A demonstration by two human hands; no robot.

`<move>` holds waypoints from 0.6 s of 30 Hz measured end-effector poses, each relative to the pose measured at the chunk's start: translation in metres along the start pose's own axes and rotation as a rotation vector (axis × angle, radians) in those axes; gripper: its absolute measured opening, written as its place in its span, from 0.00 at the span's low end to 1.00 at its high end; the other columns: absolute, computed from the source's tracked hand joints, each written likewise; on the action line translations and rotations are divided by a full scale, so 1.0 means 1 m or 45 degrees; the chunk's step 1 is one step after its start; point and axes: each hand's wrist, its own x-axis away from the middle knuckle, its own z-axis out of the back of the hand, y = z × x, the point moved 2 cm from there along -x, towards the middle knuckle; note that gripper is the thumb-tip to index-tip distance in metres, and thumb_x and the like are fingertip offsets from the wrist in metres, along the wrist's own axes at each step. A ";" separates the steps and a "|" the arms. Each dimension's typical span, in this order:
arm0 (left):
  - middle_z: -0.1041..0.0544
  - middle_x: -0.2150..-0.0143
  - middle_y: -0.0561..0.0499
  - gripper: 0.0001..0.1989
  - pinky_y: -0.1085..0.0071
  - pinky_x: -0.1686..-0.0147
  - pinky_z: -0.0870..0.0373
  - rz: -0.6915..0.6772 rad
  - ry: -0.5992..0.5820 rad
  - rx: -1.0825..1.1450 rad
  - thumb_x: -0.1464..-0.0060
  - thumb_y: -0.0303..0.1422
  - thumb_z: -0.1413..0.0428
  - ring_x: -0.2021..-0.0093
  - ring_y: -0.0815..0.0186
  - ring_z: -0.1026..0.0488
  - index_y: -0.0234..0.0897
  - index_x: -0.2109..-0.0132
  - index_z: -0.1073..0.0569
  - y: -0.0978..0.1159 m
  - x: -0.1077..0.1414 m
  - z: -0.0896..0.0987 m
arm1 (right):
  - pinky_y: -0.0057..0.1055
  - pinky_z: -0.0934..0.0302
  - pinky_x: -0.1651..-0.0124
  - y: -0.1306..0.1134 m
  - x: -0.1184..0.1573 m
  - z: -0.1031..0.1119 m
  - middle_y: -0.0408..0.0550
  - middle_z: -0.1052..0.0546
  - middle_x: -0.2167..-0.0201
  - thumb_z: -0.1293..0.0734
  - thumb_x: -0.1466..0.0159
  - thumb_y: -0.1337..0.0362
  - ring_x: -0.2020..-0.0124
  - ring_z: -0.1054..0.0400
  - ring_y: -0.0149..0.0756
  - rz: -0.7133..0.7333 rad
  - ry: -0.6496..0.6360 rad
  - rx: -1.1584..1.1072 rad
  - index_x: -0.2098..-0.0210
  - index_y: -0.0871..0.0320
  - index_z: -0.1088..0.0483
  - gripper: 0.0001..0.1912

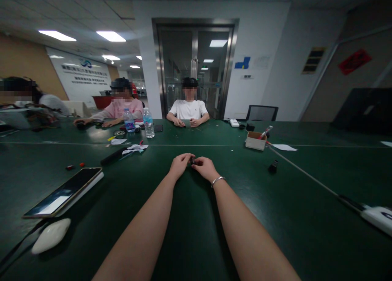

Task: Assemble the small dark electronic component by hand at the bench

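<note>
A small dark object (192,160) sits between my two hands, a little above or on the green tabletop; it is too small to name. My left hand (180,166) has its fingers closed against its left side. From the other side my right hand (205,168), with a silver bangle at the wrist, pinches it between thumb and fingers. Much of the object is hidden behind the fingertips. Off to the right, a black small piece (273,166) stands apart on the table.
Left lie a phone (63,193) on a white box, a white mouse-shaped thing (51,236) and a black stick-like thing (118,155). Two water bottles (148,123) stand farther back. A small cardboard box (255,141) and a white power strip (379,217) are right. Several people sit around the table.
</note>
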 end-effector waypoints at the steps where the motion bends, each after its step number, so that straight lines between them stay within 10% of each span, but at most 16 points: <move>1: 0.23 0.60 0.48 0.17 0.71 0.67 0.32 -0.001 -0.016 0.007 0.46 0.42 0.52 0.63 0.65 0.27 0.39 0.58 0.24 -0.001 0.000 0.000 | 0.31 0.37 0.63 0.000 0.000 0.000 0.47 0.23 0.70 0.29 0.51 0.66 0.69 0.30 0.34 -0.003 -0.006 0.004 0.69 0.59 0.25 0.09; 18: 0.24 0.62 0.49 0.09 0.67 0.58 0.33 -0.199 0.085 -0.251 0.49 0.32 0.47 0.62 0.64 0.28 0.42 0.61 0.23 0.011 0.002 -0.008 | 0.26 0.43 0.71 -0.001 0.000 -0.001 0.44 0.27 0.78 0.32 0.50 0.63 0.75 0.35 0.31 0.013 0.000 0.081 0.76 0.60 0.29 0.06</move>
